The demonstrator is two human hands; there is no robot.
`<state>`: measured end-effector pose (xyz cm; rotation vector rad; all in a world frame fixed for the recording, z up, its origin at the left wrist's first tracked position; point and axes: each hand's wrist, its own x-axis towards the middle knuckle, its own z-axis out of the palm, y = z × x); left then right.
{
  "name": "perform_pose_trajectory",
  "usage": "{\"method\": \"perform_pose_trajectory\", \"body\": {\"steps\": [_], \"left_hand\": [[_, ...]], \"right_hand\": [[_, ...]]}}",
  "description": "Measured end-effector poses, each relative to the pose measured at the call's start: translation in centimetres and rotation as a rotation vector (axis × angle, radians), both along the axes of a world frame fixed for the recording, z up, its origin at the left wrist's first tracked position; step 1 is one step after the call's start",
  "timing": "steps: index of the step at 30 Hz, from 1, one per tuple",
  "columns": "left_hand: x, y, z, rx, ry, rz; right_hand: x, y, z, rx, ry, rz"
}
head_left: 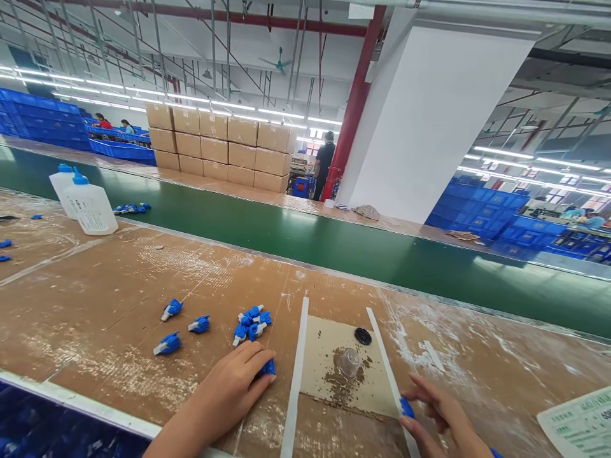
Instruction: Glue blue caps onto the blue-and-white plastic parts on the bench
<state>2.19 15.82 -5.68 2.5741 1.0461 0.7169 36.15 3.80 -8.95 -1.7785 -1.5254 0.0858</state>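
The right hand [442,413] pinches a blue piece [407,407]; the cup [350,363] sits leftward, toward the far edge of the table [119,280]. The left hand [236,378] grips another piece [269,367].

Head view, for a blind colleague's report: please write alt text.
A person's left hand and right hand each hold a small blue piece at a brown table, with a clear cup between them. More blue pieces lie nearby; a green belt runs beyond.

From here I can't read any of it: the bottle's label [91,219], far left of the beige board [315,343], and the green-printed sheet [580,420] right of it.
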Motion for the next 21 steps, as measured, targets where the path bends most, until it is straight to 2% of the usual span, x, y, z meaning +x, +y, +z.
{"method": "perform_pose_trajectory", "body": {"steps": [4, 8, 17, 21], "left_hand": [[-0.1, -0.4, 0.6, -0.101, -0.087, 0.005], [0.0, -0.6, 1.1, -0.165, -0.150, 0.022], [0.0, -0.6, 1.0, -0.197, -0.177, 0.033], [0.0, -0.7, 1.1, -0.281, -0.241, 0.061]], "right_hand": [[-4.3, 3.7, 2.1, 0.025, 0.036, 0.116], [-5.1, 5.9, 3.0, -0.038, 0.000, 0.206], [-5.5, 6.4, 3.2, -0.072, -0.012, 0.218], [-5.4, 6.4, 3.3, -0.055, 0.009, 0.199]]}}
